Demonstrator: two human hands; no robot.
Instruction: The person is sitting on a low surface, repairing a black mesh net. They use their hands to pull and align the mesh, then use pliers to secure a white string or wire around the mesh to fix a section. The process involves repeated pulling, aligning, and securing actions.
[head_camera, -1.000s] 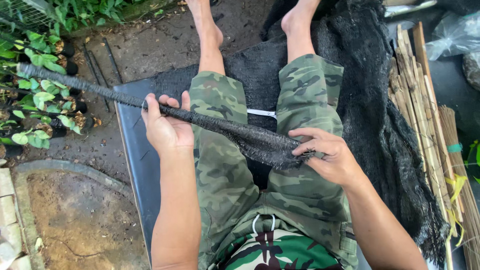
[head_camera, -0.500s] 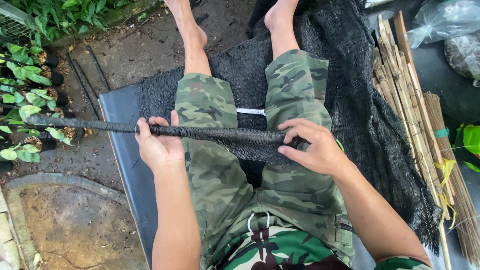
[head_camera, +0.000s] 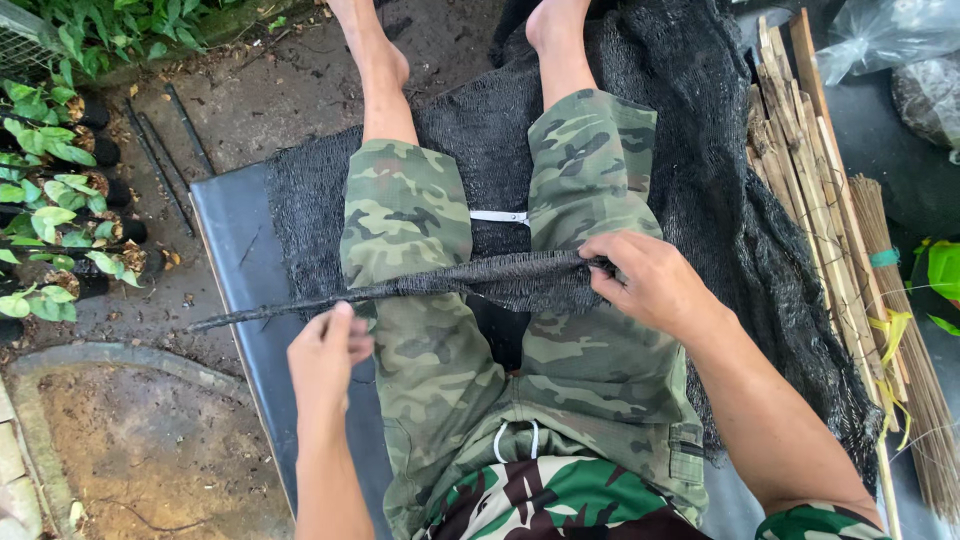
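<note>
Compared with half a second earlier, the left hand has dropped below the rolled black shade netting and the roll's left end now tilts downward toward the black mat.

Head view: the person sits on the mat with both legs stretched forward, in camouflage shorts. The rolled netting lies across both thighs. Its left part is twisted into a thin, tight cord whose tip projects past the mat edge; its right part is wider and looser, fanning into a flat bunch at the right thigh. The right hand is closed on this bunch, fingers curled over the top edge, thumb underneath. The left hand is loosely curled, fingertips just under the cord; contact is likely, but a firm grip cannot be confirmed.

Progress, as a judgement: the left section appears fully rolled, while the section at the right hand remains slack and not yet tightened. More loose netting lies spread under and beside the legs, not gathered.

Surroundings: a bundle of bamboo stakes and thin sticks lies at the right of the netting. Potted seedlings in black bags stand at the left on bare ground.
</note>
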